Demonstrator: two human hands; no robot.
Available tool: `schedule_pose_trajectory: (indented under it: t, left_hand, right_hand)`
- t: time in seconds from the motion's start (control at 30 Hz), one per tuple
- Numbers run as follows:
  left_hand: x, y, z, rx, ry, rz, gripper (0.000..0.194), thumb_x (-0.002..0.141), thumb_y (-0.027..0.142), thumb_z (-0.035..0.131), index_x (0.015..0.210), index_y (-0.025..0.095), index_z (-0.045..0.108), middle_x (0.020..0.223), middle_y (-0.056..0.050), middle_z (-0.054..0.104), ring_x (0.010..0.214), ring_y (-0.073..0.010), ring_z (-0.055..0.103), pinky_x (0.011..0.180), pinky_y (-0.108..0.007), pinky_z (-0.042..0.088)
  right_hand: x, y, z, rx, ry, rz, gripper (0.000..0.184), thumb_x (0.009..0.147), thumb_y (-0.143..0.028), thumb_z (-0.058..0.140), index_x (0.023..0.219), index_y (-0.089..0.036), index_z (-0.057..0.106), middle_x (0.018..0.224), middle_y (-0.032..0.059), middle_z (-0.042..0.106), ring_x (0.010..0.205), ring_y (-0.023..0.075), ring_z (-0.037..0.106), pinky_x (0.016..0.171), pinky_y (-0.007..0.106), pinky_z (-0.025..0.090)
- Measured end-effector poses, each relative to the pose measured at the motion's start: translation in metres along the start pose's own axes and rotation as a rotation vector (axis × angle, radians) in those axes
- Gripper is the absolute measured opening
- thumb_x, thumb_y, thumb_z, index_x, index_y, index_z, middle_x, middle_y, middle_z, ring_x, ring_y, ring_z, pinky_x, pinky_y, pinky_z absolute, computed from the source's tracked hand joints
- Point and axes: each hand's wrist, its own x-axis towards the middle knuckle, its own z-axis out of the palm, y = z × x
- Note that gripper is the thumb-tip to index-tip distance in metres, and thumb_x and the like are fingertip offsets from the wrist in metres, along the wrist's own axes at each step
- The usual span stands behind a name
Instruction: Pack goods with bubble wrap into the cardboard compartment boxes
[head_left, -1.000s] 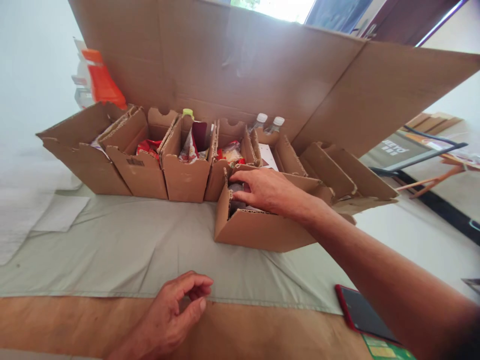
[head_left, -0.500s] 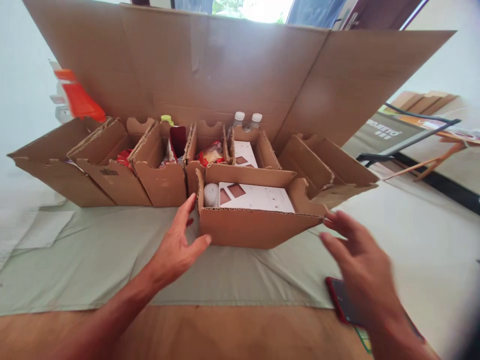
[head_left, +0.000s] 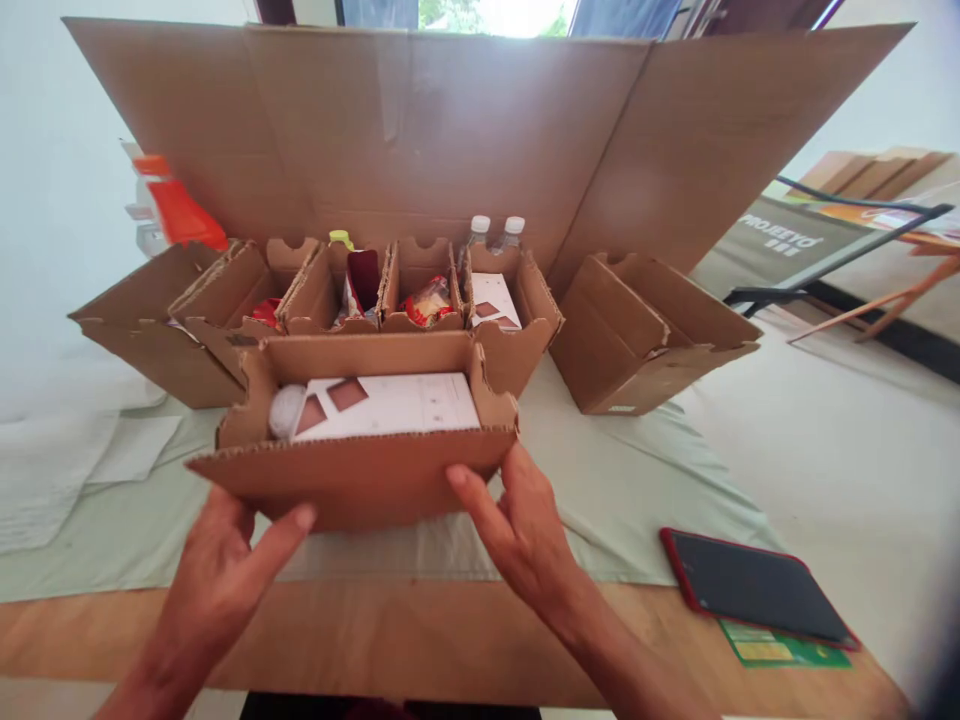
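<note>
An open-topped cardboard box (head_left: pixel 360 485) is held between my two hands in front of the row of similar boxes. Inside it lie a white carton (head_left: pixel 397 400) with brown squares printed on it and, at its left, a pale grey-white roundish roll (head_left: pixel 287 411). My left hand (head_left: pixel 232 560) grips the box's lower left end, its thumb on the near face and the fingers partly hidden behind. At the right end, my right hand (head_left: pixel 517 520) has its thumb against the near face and its other fingers hidden behind the corner.
Several cardboard boxes (head_left: pixel 307 326) stand in a row behind, holding packets and another white carton. Two clear bottles (head_left: pixel 512 236) rise behind them, before a tall cardboard panel (head_left: pixel 480 130). A red-edged phone (head_left: pixel 757 585) lies at right over a green card (head_left: pixel 787 648); papers (head_left: pixel 135 450) lie left.
Both hands have closed on the box, which has moved left and nearer to me. The right hand has come inward from beside the phone, which now shows fully.
</note>
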Motion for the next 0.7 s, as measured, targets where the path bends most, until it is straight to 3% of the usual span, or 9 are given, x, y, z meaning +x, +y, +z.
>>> schedule_pose_trajectory:
  t: [0.1, 0.2, 0.3, 0.37, 0.47, 0.53, 0.6, 0.7]
  left_hand:
    - [0.013, 0.02, 0.008, -0.062, 0.031, 0.129, 0.065, 0.087, 0.041, 0.072, 0.144, 0.017, 0.051, 0.137, -0.012, 0.064, 0.133, -0.0345, 0.056, 0.118, -0.051, 0.042]
    - [-0.004, 0.024, 0.032, -0.13, -0.121, 0.185, 0.08, 0.09, 0.036, 0.069, 0.159, 0.02, 0.032, 0.149, -0.014, 0.056, 0.144, -0.0335, 0.047, 0.123, -0.05, 0.037]
    - [-0.042, 0.012, 0.04, -0.087, -0.231, 0.101, 0.086, 0.09, 0.037, 0.069, 0.162, 0.025, 0.025, 0.154, -0.011, 0.053, 0.148, -0.0341, 0.043, 0.124, -0.049, 0.037]
    - [-0.062, 0.002, 0.03, -0.047, -0.157, 0.003, 0.08, 0.091, 0.041, 0.067, 0.16, 0.025, 0.031, 0.149, -0.011, 0.058, 0.147, -0.0361, 0.044, 0.123, -0.052, 0.037]
    - [-0.066, -0.005, 0.012, 0.006, -0.021, -0.053, 0.073, 0.094, 0.047, 0.062, 0.158, 0.024, 0.035, 0.148, -0.011, 0.058, 0.152, -0.0371, 0.035, 0.127, -0.057, 0.026]
    - [-0.06, -0.002, 0.014, 0.021, -0.011, -0.021, 0.074, 0.095, 0.046, 0.061, 0.159, 0.025, 0.032, 0.155, -0.011, 0.051, 0.155, -0.0364, 0.028, 0.13, -0.058, 0.017]
    - [-0.055, 0.004, 0.031, -0.007, -0.072, 0.018, 0.08, 0.095, 0.041, 0.061, 0.163, 0.026, 0.021, 0.161, -0.01, 0.043, 0.156, -0.0351, 0.027, 0.13, -0.056, 0.014]
    - [-0.058, 0.012, 0.077, -0.106, -0.252, 0.078, 0.091, 0.094, 0.033, 0.062, 0.165, 0.027, 0.006, 0.17, -0.009, 0.027, 0.157, -0.0344, 0.024, 0.13, -0.054, 0.018]
  right_hand:
    - [0.011, -0.007, -0.008, 0.015, 0.087, -0.012, 0.038, 0.098, -0.054, 0.049, 0.113, -0.022, 0.063, 0.105, 0.0102, 0.073, 0.088, 0.0278, 0.066, 0.073, 0.039, 0.054]
    - [-0.023, 0.013, -0.032, -0.137, 0.29, 0.045, 0.038, 0.097, -0.059, 0.049, 0.102, -0.025, 0.066, 0.091, 0.0099, 0.072, 0.082, 0.0313, 0.066, 0.067, 0.041, 0.052]
    - [-0.071, 0.032, -0.043, -0.24, 0.387, 0.111, 0.034, 0.098, -0.054, 0.05, 0.106, -0.028, 0.069, 0.089, 0.0089, 0.07, 0.088, 0.0339, 0.067, 0.077, 0.045, 0.053]
    - [-0.087, 0.03, -0.031, -0.186, 0.302, 0.107, 0.038, 0.099, -0.053, 0.049, 0.121, -0.028, 0.068, 0.104, 0.01, 0.072, 0.091, 0.0333, 0.068, 0.078, 0.045, 0.054]
    - [-0.071, 0.016, -0.003, 0.021, 0.129, 0.036, 0.049, 0.101, -0.055, 0.045, 0.14, -0.027, 0.058, 0.127, 0.0109, 0.068, 0.104, 0.0322, 0.068, 0.086, 0.045, 0.056]
    - [-0.048, 0.014, 0.004, 0.135, 0.12, 0.005, 0.052, 0.103, -0.056, 0.041, 0.143, -0.026, 0.056, 0.133, 0.0102, 0.066, 0.117, 0.0311, 0.065, 0.097, 0.045, 0.054]
    - [-0.029, 0.024, -0.004, 0.149, 0.216, 0.01, 0.054, 0.105, -0.057, 0.036, 0.142, -0.025, 0.058, 0.134, 0.0099, 0.066, 0.124, 0.0301, 0.061, 0.103, 0.046, 0.052]
    - [-0.016, 0.06, -0.037, 0.053, 0.435, 0.087, 0.064, 0.104, -0.063, 0.029, 0.144, -0.023, 0.057, 0.135, 0.0115, 0.065, 0.129, 0.0311, 0.059, 0.107, 0.048, 0.05]
